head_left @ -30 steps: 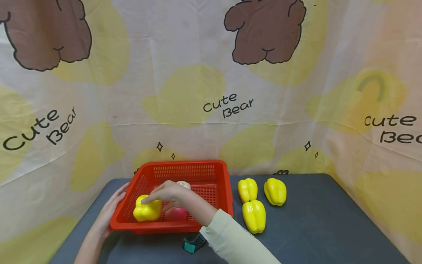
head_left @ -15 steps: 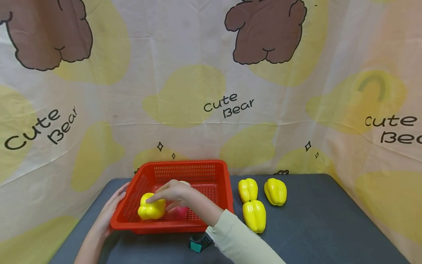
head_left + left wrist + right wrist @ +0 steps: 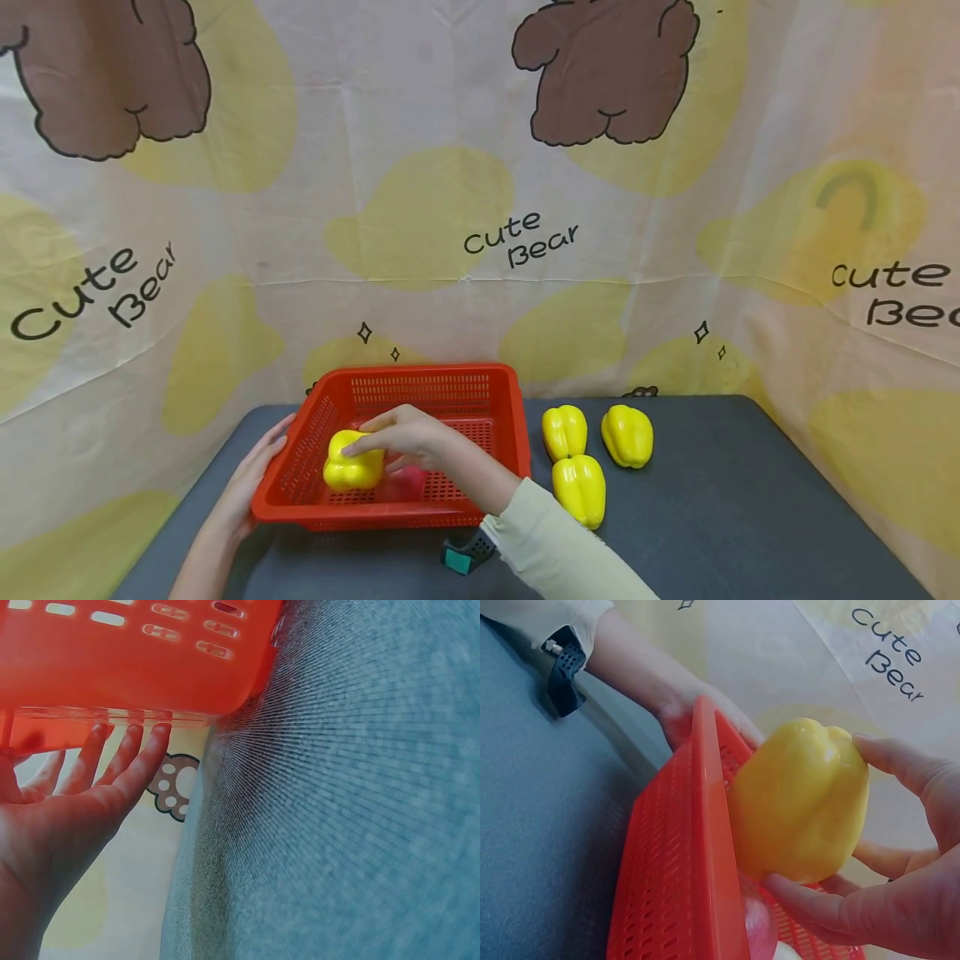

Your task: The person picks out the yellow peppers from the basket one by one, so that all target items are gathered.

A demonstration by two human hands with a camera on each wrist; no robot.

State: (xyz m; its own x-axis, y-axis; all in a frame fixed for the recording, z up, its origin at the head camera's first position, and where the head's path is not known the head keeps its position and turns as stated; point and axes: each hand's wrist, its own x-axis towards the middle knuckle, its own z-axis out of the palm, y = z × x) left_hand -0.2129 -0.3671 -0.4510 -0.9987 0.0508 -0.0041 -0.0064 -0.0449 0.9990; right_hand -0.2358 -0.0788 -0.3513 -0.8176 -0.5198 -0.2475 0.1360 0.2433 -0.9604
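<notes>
In the head view, my right hand [image 3: 411, 437] holds a glossy yellow bell pepper [image 3: 349, 468] inside the red basket [image 3: 431, 377]. The right wrist view shows thumb and fingers gripping that bell pepper [image 3: 802, 802] above the basket floor, near the wall. Beneath it lie a pinkish-red round object [image 3: 759, 922] and a partly hidden white one [image 3: 786, 951]. My left hand [image 3: 243, 492] rests against the basket's left outer side. Its fingers look nearly straight in the left wrist view, with their tips touching the red wall [image 3: 135, 667].
Three more yellow bell peppers stand right of the basket: one at the back [image 3: 564, 432], one in front of it [image 3: 578, 490] and one farther right [image 3: 627, 436]. Grey cloth covers the table [image 3: 720, 508]. A printed curtain [image 3: 420, 217] hangs behind and at both sides.
My right hand has moved the held bell pepper right and slightly up from the basket's left front corner. The left hand and basket have stayed in place.
</notes>
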